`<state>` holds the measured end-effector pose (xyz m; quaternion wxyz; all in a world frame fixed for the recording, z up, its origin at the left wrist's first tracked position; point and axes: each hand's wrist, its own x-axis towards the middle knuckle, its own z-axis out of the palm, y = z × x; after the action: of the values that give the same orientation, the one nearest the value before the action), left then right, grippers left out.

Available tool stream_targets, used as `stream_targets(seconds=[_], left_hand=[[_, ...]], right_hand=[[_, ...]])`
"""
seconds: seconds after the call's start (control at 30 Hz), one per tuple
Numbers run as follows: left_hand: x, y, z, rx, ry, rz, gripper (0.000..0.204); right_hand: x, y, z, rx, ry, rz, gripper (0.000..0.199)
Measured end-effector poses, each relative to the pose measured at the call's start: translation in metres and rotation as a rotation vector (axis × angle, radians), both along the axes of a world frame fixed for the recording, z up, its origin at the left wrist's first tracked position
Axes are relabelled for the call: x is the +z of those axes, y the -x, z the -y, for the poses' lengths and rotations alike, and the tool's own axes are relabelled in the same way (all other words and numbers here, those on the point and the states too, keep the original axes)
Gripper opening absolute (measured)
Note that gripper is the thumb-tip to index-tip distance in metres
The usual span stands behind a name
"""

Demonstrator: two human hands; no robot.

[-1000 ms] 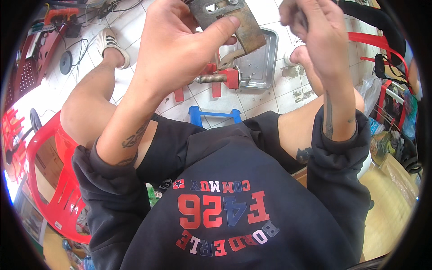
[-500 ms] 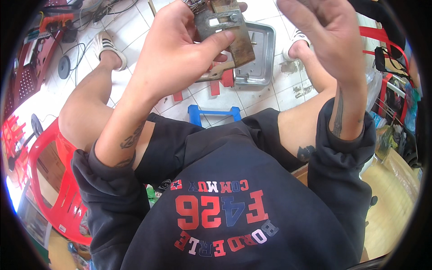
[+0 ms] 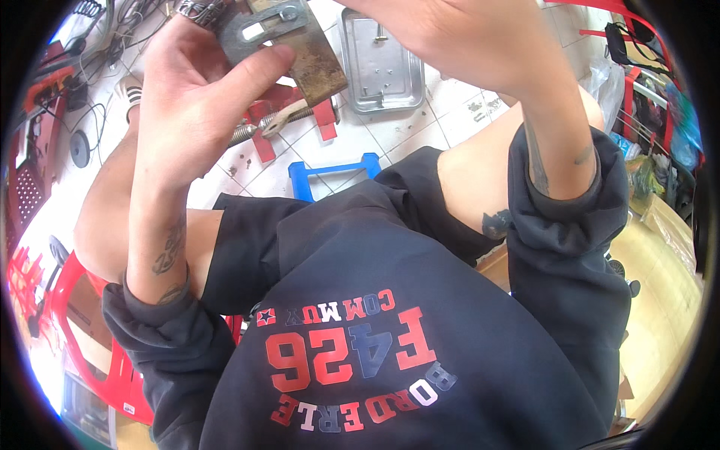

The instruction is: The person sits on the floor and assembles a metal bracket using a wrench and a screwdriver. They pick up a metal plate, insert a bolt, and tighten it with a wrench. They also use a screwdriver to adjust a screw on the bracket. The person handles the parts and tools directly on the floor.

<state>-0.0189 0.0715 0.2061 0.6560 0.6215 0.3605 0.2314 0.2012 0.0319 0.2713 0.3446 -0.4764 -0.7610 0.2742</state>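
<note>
**Rusty metal part held high, right hand moved over it**

Head view: The left hand (image 3: pixel 199 97) was raised near the top of the frame, its grip closed on a rusty metal part (image 3: pixel 289 45), thumb pressed across the grey plate face and fingers behind it. The part was tilted, its brown lower corner pointing down toward the floor. Compared with half a second before, the part and the left hand sat higher and closer to the camera, so the part's upper edge was cut off by the frame. The right hand (image 3: pixel 465 45) had shifted left and now spread above and just beside the part; its fingers ran out of the picture, so whether its grip was open or closed could not be told. A second earlier that hand had been held apart, near the right edge.

Below the hands, on the white tiled floor (image 3: pixel 420 127), lay a shallow metal tray (image 3: pixel 379 71) with a few small screws in it, a red clamp with a threaded rod (image 3: pixel 281 120) just left of it, and a blue plastic frame (image 3: pixel 330 172) near the person's knees. These had not changed places on the floor. A red plastic stool (image 3: pixel 67 315) stood at the left.
</note>
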Motion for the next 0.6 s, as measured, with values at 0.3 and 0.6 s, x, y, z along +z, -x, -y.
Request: stream_targets(seconds=[0.3,0.6], left_hand=[[0.02,-0.02,0.004,0.086,0.166,0.075,0.053],[0.021,-0.016,0.005,-0.124,0.147,0.16,0.05]], right_hand=[[0.027,-0.045,-0.011,0.129,0.314,0.06,0.017],[0.034,-0.054,-0.014,0.276,0.564,0.042,0.024]])
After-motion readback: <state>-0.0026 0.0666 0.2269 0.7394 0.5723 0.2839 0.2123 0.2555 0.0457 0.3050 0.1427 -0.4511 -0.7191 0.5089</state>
